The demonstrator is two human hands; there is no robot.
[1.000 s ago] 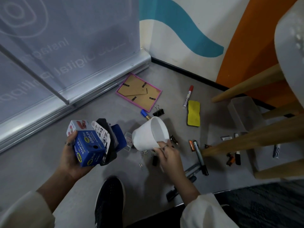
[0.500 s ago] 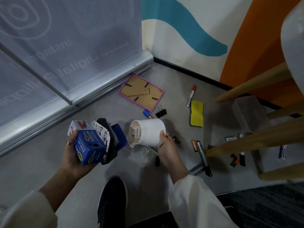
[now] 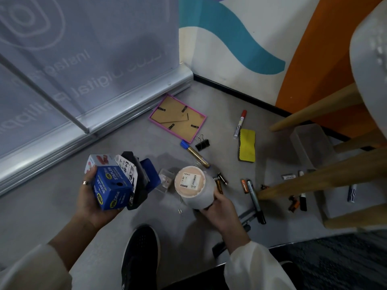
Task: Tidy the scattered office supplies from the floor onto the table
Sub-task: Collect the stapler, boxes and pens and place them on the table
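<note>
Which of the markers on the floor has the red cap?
The white-barrelled marker just above the yellow eraser, near the wall. Its cap is red; the gold marker by the binder clip has a blue cap, and the long marker is dark.

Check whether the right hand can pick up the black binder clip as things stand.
Probably not yet. The right hand is full, wrapped around the white cup. The black binder clip lies uncovered on the floor beside the pink frame, so the path looks free.
</note>
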